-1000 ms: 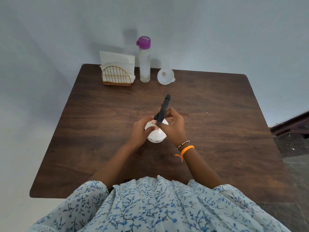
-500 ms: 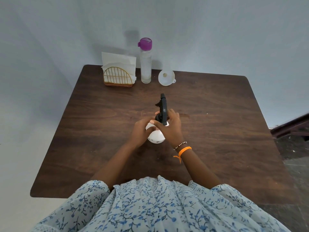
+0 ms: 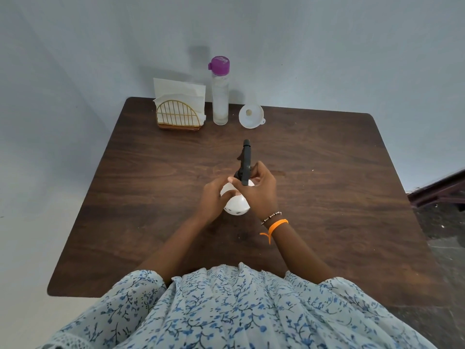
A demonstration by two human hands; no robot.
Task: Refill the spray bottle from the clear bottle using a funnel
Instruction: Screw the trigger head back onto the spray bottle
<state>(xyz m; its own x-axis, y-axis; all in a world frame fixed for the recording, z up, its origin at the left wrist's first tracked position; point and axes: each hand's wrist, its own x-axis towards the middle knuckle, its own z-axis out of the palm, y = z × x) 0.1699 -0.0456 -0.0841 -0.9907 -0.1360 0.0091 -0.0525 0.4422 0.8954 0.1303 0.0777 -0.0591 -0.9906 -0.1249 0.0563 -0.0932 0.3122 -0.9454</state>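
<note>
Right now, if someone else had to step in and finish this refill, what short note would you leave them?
Left hand grips the white spray bottle standing mid-table.
Right hand grips the black spray head, which sits on the bottle; whether it is loosened cannot be told.
Clear bottle, purple cap on, stands at the far edge, between the napkin holder and the white funnel.
Done: nothing poured.
Left: take the spray head off, set the funnel in the neck, uncap the clear bottle, pour, refit the head.

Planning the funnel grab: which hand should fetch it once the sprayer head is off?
Probably the right hand: the white plastic funnel lies far-right of centre, on its side. The left hand grips the white round spray bottle and can steady it.
</note>
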